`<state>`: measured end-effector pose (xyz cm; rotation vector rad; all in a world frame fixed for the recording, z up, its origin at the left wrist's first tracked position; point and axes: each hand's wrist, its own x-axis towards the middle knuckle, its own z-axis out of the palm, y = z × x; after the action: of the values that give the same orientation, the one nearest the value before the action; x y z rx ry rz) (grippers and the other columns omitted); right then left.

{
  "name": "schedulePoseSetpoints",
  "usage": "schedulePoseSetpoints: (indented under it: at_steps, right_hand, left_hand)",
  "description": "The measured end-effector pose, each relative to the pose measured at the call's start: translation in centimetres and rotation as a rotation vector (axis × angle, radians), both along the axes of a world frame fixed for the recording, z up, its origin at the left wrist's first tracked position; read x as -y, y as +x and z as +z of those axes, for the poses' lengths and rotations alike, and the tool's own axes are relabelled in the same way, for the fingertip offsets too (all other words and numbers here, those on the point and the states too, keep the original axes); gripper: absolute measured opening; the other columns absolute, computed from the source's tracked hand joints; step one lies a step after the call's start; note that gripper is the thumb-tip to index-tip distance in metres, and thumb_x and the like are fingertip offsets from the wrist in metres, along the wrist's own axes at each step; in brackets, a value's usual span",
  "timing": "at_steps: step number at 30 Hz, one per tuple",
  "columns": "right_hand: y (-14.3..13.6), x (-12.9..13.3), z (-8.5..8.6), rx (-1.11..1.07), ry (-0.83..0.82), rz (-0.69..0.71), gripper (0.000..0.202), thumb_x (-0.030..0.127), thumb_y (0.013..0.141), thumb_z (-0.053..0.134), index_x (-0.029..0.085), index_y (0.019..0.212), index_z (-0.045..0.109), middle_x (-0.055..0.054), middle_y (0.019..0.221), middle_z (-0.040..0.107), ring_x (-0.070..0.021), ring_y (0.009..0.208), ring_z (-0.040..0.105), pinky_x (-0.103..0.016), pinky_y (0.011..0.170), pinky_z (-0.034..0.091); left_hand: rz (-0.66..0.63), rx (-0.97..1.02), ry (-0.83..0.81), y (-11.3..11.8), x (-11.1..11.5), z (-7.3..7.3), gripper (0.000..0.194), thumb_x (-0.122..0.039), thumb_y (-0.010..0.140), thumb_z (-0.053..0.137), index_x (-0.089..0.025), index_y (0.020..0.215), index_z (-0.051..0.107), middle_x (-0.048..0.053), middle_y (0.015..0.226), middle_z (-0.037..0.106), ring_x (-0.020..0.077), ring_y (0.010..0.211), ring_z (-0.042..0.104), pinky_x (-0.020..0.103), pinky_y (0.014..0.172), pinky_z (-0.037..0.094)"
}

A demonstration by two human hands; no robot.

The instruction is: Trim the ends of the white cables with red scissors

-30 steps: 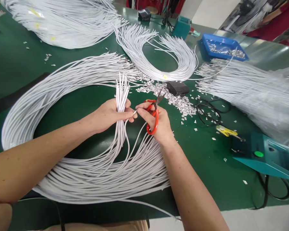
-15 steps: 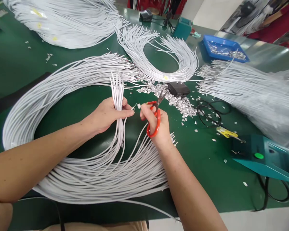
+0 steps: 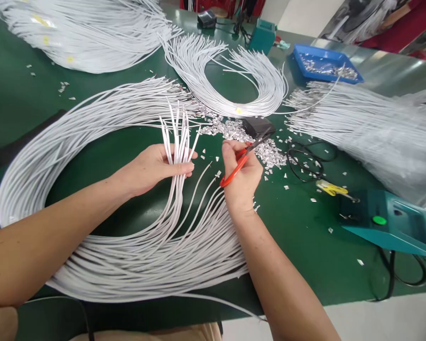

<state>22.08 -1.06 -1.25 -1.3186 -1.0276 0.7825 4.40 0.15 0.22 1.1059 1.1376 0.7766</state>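
Upright in my left hand is a small bunch of white cables, with my thumb across its front and the cable ends fanned out above. My right hand is wrapped round red-handled scissors, whose dark blades point up and right, away from me. Between my hands, two loose cable ends stick up from the large coil of white cables that curves round on the green table. Small silvery scraps lie scattered beyond my right hand.
A second cable coil and a black block lie beyond my hands. On the right are bagged cables, a blue tray, a yellow-handled tool and a teal machine. Large cable bundles lie back left.
The bunch in my left hand has spread at its top. My right hand has moved slightly right, away from the bunch, and the scissors have tilted rightward. A loose cable now stands apart between my hands.
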Motion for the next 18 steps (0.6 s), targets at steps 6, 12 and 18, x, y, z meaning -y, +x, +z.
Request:
schedulePoseSetpoints:
  at_steps: [6,12,18]
  right_hand:
    - [-0.5,0.3,0.5,0.005,-0.068,0.329,0.014,0.035,0.08,0.069,0.022,0.074,0.069,0.0,0.08,0.068,-0.0143,0.077,0.061,-0.032,0.079,0.049]
    - [-0.4,0.2,0.4,-0.031,-0.19,0.481,0.024,0.042,0.073,0.075,0.021,0.066,0.069,0.003,0.065,0.061,-0.0109,0.063,0.052,-0.028,0.068,0.046]
    - [-0.5,0.2,0.2,-0.076,-0.316,0.542,0.014,0.032,0.07,0.075,0.018,0.069,0.073,0.002,0.07,0.066,-0.0111,0.067,0.056,-0.028,0.071,0.046]
  left_hand:
    - [-0.081,-0.083,0.075,0.2,0.3,-0.6,0.025,-0.03,0.062,0.085,-0.019,0.077,0.068,0.0,0.069,0.065,0.0162,0.067,0.062,0.03,0.066,0.051]
    - [0.022,0.123,0.011,0.5,0.3,0.3,0.023,-0.031,0.069,0.081,-0.017,0.076,0.064,0.003,0.089,0.067,0.016,0.082,0.063,0.03,0.075,0.05]
    - [0.064,0.13,0.059,0.5,-0.1,0.1,0.035,-0.021,0.066,0.081,-0.018,0.064,0.047,-0.002,0.076,0.062,0.0123,0.076,0.06,0.028,0.078,0.047]
